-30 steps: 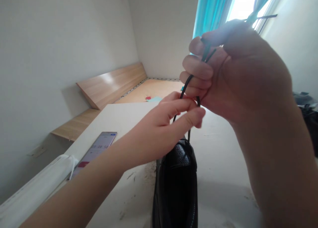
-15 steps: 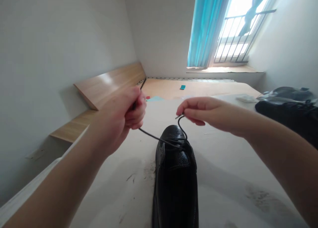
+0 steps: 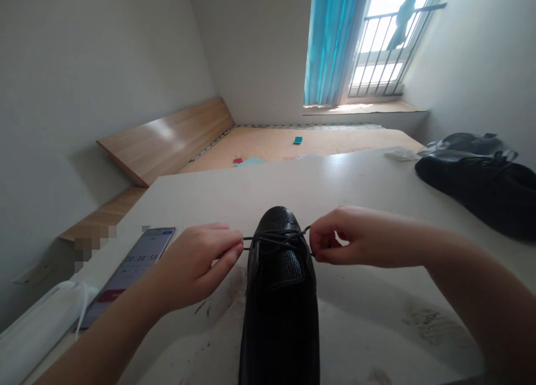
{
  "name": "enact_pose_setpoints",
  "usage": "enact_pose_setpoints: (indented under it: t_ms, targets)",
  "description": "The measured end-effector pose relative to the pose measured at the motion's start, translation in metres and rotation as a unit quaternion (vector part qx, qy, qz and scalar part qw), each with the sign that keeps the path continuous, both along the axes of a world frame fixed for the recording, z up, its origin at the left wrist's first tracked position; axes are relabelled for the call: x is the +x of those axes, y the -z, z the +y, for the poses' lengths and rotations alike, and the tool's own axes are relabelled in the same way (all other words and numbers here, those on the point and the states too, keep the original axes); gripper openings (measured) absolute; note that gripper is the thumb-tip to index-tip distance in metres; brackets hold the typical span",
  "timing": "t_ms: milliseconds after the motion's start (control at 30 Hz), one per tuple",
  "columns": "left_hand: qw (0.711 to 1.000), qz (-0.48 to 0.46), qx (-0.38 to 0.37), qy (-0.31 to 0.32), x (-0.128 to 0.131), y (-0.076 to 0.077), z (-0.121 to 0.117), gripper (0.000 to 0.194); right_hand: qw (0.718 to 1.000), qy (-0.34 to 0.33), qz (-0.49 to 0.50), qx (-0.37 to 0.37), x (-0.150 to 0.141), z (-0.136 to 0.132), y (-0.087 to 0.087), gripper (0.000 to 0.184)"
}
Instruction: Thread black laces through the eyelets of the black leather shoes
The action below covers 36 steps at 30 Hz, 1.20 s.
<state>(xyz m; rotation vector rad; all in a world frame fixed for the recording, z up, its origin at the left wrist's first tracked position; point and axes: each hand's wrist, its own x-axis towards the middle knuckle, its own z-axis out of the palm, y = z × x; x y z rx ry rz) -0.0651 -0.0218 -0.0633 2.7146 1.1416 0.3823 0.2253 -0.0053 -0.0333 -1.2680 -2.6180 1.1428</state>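
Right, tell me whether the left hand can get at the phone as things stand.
Probably yes: the left hand lies right beside the phone, with nothing between them. It would first have to release the black shoelace it pinches.

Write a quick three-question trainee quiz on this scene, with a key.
1. What do the fingers of the left hand and the right hand pinch over the black leather shoe?
2. True or false: the phone lies on the white table, left of the shoe.
3. What colour is the window curtain? A) red B) turquoise C) yellow

Key: 1. The black lace, one side in each hand. 2. True. 3. B.
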Motion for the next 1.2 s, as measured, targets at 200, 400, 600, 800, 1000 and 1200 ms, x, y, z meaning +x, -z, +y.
enact_pose_setpoints:
  t_ms: [200, 400, 600, 800, 1000, 1200]
  targets:
    - [0.999, -0.002, 0.022, 0.034, 0.009, -0.004, -0.005, 0.026, 0.999, -0.021, -0.024, 0.004, -0.005, -0.006, 0.002, 0.006]
    - [0.998, -0.021, 0.045, 0.033, 0.010, -0.004, -0.009, 0.020, 1.000, -0.018, -0.024, 0.006, -0.007, -0.011, 0.001, 0.012]
    - [0.999, -0.018, 0.041, 0.031, 0.011, 0.000, -0.009, 0.018, 0.999, 0.012, -0.033, 0.011, -0.008, -0.009, -0.001, 0.014]
    - [0.998, -0.028, 0.039, 0.036, 0.017, 0.002, -0.011, 0.019, 0.999, 0.025, -0.031, 0.018, -0.010, -0.007, 0.000, 0.017]
    - [0.998, -0.049, 0.013, 0.027, 0.018, 0.003, -0.017, 0.028, 0.999, 0.021, -0.031, 0.027, -0.006, -0.007, 0.000, 0.021]
    - [0.999, -0.045, -0.013, -0.008, 0.020, 0.004, -0.020, 0.045, 0.999, 0.020, -0.034, 0.024, -0.002, -0.008, 0.001, 0.024]
